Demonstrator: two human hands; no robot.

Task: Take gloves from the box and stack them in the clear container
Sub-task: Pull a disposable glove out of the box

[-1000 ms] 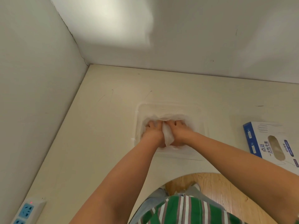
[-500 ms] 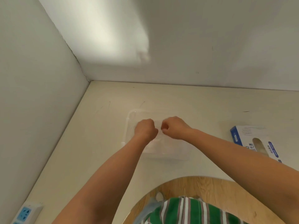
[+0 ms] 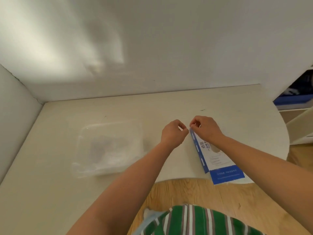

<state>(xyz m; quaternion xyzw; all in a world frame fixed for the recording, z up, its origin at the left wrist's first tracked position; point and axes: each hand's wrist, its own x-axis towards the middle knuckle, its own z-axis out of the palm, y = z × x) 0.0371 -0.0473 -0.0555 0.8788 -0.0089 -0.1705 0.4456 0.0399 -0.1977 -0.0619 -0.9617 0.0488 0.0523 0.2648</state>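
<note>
Since both hands sit at the far end of the box, step in hand: drawing out the next glove, as I judge it; no glove shows plainly free of the box
Left hand [image 3: 174,134]: fingers curled, thumb tip against forefinger, just left of the box's far corner; whether a thin film glove is nipped there I cannot tell
Right hand [image 3: 205,128]: fingers curled at the far corner of the box, wrist lying across its printed face; gripping the edge, a glove, or nothing, I cannot tell
Box [image 3: 218,162]: flat on the table [image 3: 55,167] beneath the right wrist, running from the fingertips back toward the person; any opening is hidden by the wrist
Clear container [image 3: 110,124]: well to the left of the left hand, apart from the box; gloves [image 3: 105,150] lie inside as a cloudy, flattish heap
Doing it well: one hand should steady the box while the other takes a single layer; a slow pull is likelier to bring one glove, not a clump; carry it leftward spread flat and lay it square on the heap
Writing: large dark characters 点范 on the white face; a second line below seems to begin 一次, the rest under the wrist; a line drawing of a glove nearer the person; small white print on the blue end band, too small to read
</note>
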